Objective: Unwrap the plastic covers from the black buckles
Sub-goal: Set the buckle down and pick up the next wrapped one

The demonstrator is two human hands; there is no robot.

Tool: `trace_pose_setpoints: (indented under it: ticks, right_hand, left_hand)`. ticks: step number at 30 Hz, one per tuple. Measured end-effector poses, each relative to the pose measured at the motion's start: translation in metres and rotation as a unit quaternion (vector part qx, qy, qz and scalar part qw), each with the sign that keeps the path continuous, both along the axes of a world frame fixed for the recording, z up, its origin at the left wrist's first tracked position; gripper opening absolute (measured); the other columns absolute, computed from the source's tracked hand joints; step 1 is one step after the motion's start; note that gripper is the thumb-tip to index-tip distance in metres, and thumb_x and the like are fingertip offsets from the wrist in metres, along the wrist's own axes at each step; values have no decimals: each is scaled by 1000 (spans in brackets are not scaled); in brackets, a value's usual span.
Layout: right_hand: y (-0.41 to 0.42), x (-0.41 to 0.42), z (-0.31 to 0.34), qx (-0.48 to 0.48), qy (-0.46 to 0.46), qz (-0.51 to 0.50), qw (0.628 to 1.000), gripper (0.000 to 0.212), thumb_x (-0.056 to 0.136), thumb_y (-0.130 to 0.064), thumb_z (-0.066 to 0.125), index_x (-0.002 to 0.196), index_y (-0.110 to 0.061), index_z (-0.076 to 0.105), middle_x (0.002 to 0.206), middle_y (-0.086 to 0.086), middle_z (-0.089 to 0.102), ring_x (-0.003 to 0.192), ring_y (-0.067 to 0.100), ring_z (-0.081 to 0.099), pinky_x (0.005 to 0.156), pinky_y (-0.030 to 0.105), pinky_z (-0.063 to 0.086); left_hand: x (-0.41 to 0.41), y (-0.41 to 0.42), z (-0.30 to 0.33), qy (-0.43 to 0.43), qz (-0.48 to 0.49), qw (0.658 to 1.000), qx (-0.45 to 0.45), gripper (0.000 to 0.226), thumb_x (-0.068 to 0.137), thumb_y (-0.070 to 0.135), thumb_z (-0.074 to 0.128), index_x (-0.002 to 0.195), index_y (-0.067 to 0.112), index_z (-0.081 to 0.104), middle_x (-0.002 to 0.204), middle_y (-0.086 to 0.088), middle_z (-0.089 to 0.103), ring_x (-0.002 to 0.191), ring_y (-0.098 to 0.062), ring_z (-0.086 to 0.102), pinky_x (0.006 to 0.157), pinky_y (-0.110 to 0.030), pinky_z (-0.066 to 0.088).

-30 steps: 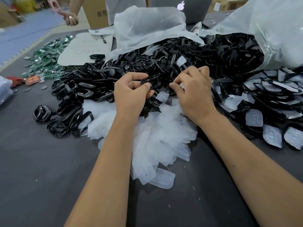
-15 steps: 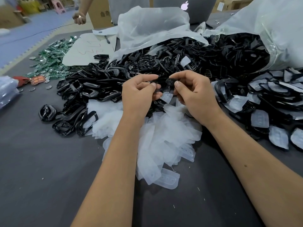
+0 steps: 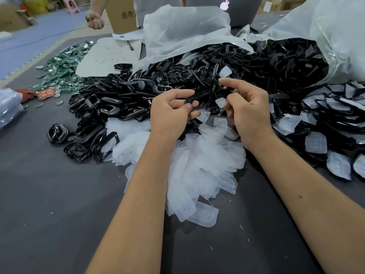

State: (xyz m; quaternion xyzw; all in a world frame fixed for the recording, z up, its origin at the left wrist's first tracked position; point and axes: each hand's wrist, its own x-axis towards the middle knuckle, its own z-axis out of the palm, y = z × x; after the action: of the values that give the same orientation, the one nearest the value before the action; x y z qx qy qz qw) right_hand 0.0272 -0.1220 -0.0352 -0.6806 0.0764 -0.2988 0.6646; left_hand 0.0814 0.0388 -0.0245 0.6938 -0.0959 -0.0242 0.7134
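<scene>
Head view: left hand [image 3: 169, 113] pinches a black buckle [image 3: 199, 97] above the pile of plastic covers [image 3: 197, 161]; right hand [image 3: 246, 107], fingers curled, pinches a small plastic cover [image 3: 220, 102] just right of it.

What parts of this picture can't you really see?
- Head view: the far end of the black buckle is hidden behind the left hand.
- What the right hand pinches is hidden by its fingers.
- The laptop is cut off by the top edge.
- The green pieces are too small to identify.
</scene>
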Motion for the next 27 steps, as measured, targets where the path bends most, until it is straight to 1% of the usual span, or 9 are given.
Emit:
trace_pose_setpoints:
  ticks: [2,4,6,10,12,18,21,24,27]
  right_hand:
    - [-2,0,0,27,5,-9,1000,46,91,2,46,113,-20,80,58,-5,56,48,10,40,40,18,30]
    - [-2,-1,1,28,8,-8,1000,43,91,1,47,110,-19,80,59,-4,57,48,11,40,39,19,29]
    - [0,-1,1,18,7,1,1000,36,93,1,50,110,-15,76,63,-2,60,52,12,45,41,19,33]
    - [3,-3,1,-8,-3,20,1000,11,94,-2,63,103,-9,67,77,11,71,58,14,59,45,19,40]
    - [3,-3,-1,-17,-5,24,1000,6,94,-4,67,98,-7,65,76,10,73,56,16,61,43,22,42]
    - [2,-1,-4,-38,-13,33,999,3,93,-7,73,95,-8,73,72,9,74,51,20,62,41,26,45]
    - [2,0,-5,-43,-17,33,998,6,93,-8,73,97,-10,77,72,9,74,50,21,62,41,27,47]
    - [2,1,-6,-54,-17,26,998,6,93,-9,73,99,-9,74,72,8,74,50,23,64,41,28,48]
    - [3,1,-6,-55,-13,21,998,6,92,-9,74,93,-9,68,72,8,75,50,25,66,41,28,50]
  left_hand:
    - [0,0,0,3,0,1000,1,30,94,-15,58,104,7,75,71,-3,76,84,-17,79,77,-30,64]
    - [0,0,1,13,4,1000,-5,33,92,-18,57,103,7,75,77,-8,77,83,-18,79,75,-28,63]
    - [0,0,2,23,8,1000,-7,38,88,-20,56,102,9,76,82,-11,78,80,-20,79,75,-28,63]
    - [0,0,2,25,4,1000,6,44,84,-21,55,101,14,77,83,-8,79,76,-24,78,84,-36,64]
    - [0,0,2,24,3,1000,9,44,84,-21,56,101,14,77,83,-8,79,76,-24,78,86,-37,64]
    - [-2,0,3,5,-18,1000,2,41,84,-20,57,107,9,76,80,-6,78,73,-21,76,79,-30,63]
    - [-2,-1,3,2,-19,1000,-1,41,85,-20,58,109,7,76,80,-7,78,74,-21,76,77,-29,62]
    - [-3,-1,4,0,-21,1000,-1,41,84,-20,58,109,7,76,80,-8,78,75,-21,76,77,-29,62]
    - [-4,-2,4,-2,-22,1000,3,41,84,-20,59,108,8,76,81,-8,78,76,-22,77,79,-31,63]
